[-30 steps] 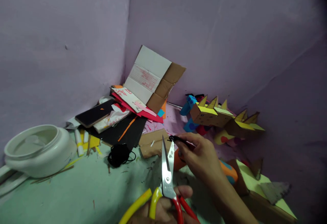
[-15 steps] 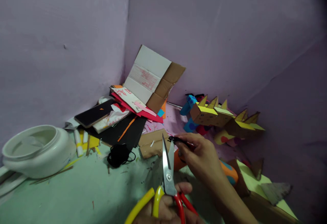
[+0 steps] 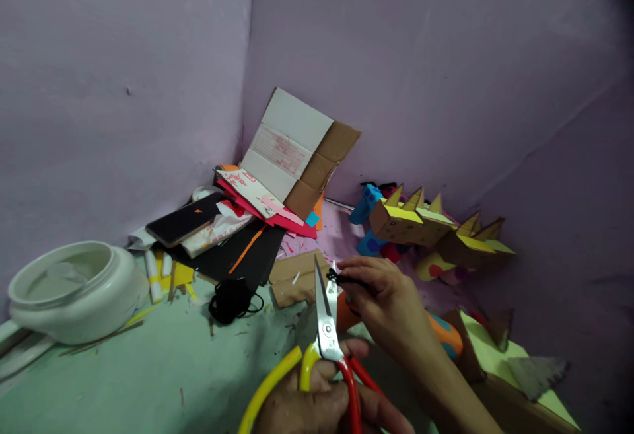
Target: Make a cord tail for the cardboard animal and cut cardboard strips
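My left hand (image 3: 302, 404), low in the middle, is wrapped round scissors (image 3: 327, 328) with one yellow and one red handle. The blades point away from me and stand apart. From the right comes my right hand (image 3: 389, 298), fingertips pinching a bundle of black yarn (image 3: 349, 279). Its looped end lies against the right blade near the tip; whether it sits between the blades I cannot tell. Behind the right hand is an orange tube with blue spots (image 3: 446, 335), partly hidden. A black yarn ball (image 3: 230, 300) with a loose loop lies left of the scissors.
At left stands a white pot (image 3: 79, 292). Behind it lie a phone (image 3: 183, 220), black paper (image 3: 247, 255) and red sheets. Folded cardboard (image 3: 292, 143) leans on the wall. Spiked cardboard figures (image 3: 406, 219) stand at right; another cardboard piece (image 3: 520, 381) is near the right arm.
The yarn's looped end has shifted slightly down against the right blade. My left hand's grip on the handles has shifted slightly, and the blades remain apart.
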Motion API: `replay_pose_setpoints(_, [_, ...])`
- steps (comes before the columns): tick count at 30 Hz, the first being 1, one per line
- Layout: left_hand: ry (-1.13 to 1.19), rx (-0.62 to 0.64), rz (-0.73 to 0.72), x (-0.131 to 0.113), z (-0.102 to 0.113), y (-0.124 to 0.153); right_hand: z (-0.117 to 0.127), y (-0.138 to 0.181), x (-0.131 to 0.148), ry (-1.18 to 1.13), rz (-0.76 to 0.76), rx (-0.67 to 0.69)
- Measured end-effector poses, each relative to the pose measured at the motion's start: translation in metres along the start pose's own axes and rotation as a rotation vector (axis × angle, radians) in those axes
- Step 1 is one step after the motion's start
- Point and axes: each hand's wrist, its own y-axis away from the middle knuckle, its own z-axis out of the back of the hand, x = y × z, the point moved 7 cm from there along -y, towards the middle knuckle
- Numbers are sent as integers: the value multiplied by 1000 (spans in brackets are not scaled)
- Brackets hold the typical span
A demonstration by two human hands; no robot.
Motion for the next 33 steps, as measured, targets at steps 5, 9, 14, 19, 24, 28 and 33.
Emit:
replay_pose_setpoints(5, [45,-47,28,0,9,-6,1,0,2,-44,-10,13])
replay_pose_setpoints(9, [-34,-187,15,-5,11,-5,0,0,3,-48,-3,44])
replay_pose_setpoints(14, [-196,-312,-31,-13,16,0,-1,0,3,-4,0,92])
replay_pose_setpoints(19, [-348,-387,-49,-15,33,2,-1,0,4,-3,19,91])
replay_pose_setpoints(24, [-440,-391,-134,-22,39,-1,1,2,2,-45,-19,65])
replay_pose_setpoints(28, [-487,-432,-152,-26,39,-1,0,2,0,-62,-42,68])
replay_pose_setpoints(33, [-491,-456,-186,-32,39,-1,1,1,0,-67,-51,61])
